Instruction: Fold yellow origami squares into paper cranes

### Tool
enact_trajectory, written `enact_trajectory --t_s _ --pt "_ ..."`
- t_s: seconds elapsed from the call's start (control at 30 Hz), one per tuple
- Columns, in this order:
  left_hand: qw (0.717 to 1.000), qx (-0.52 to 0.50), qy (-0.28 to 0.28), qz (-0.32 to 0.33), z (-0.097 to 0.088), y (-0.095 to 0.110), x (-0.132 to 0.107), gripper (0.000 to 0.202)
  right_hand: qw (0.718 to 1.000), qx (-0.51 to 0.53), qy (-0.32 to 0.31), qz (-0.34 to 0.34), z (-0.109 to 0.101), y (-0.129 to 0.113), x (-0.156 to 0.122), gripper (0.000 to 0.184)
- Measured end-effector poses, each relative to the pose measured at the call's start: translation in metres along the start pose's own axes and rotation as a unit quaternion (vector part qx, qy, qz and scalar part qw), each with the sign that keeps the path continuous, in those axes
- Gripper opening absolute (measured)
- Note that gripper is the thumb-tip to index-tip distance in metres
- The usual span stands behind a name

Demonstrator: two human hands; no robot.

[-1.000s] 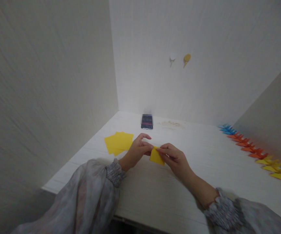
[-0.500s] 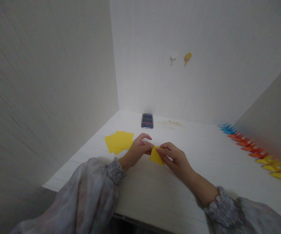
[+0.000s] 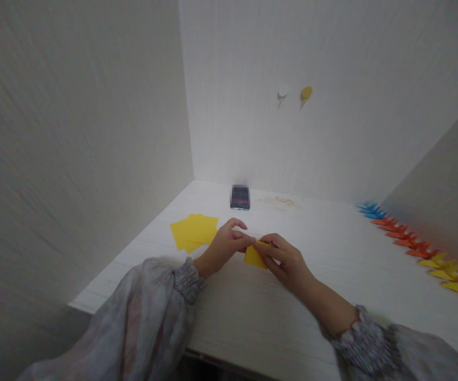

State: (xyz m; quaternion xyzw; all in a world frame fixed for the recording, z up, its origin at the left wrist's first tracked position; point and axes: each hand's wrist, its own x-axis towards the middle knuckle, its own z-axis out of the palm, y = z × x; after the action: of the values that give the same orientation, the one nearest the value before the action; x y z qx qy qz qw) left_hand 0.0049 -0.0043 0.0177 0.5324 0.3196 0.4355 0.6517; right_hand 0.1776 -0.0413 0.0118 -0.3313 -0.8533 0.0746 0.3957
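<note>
Between my two hands is a small folded piece of yellow origami paper (image 3: 254,257). My left hand (image 3: 229,239) pinches its upper edge with thumb and index finger, the other fingers curled loosely above. From the right side, my right hand (image 3: 285,257) grips the same paper, its thumb below and fingers across the top. The fingertips of both hands nearly meet at the upper edge, and they hide part of the folds. A few loose yellow paper sheets (image 3: 195,230) lie overlapping on the table, just left of my left hand.
A phone (image 3: 240,197) leans at the back of the white table (image 3: 229,317). Along the right runs a row of folded paper figures, blue (image 3: 371,209), orange (image 3: 403,237) and yellow (image 3: 453,278). Walls enclose the left, back and right; two hooks (image 3: 305,94) hang on the back wall.
My left thumb and index finger have slid slightly right along the paper's upper edge, closer to my right fingertips. The paper's raised top corner now looks pressed down.
</note>
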Motion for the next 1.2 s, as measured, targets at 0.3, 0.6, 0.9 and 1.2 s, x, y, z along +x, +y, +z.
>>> enact_trajectory --t_s 0.3,0.6,0.9,1.2 --pt "1.0 -0.009 0.011 -0.006 0.0 0.001 0.0 0.043 0.999 0.027 0.022 0.001 0.001 0.002 0.0 0.028" --pt "1.0 -0.001 0.02 0.002 0.001 0.002 0.001 0.042 0.995 0.083 0.024 0.055 -0.001 -0.005 0.003 0.021" --pt "0.999 -0.017 0.011 0.034 0.001 0.0 0.002 0.04 0.931 0.273 0.092 0.225 0.014 0.004 0.002 0.011" --pt "0.989 0.113 0.029 0.093 -0.002 -0.008 0.002 0.03 0.852 0.406 0.125 0.307 0.02 -0.005 0.007 0.02"
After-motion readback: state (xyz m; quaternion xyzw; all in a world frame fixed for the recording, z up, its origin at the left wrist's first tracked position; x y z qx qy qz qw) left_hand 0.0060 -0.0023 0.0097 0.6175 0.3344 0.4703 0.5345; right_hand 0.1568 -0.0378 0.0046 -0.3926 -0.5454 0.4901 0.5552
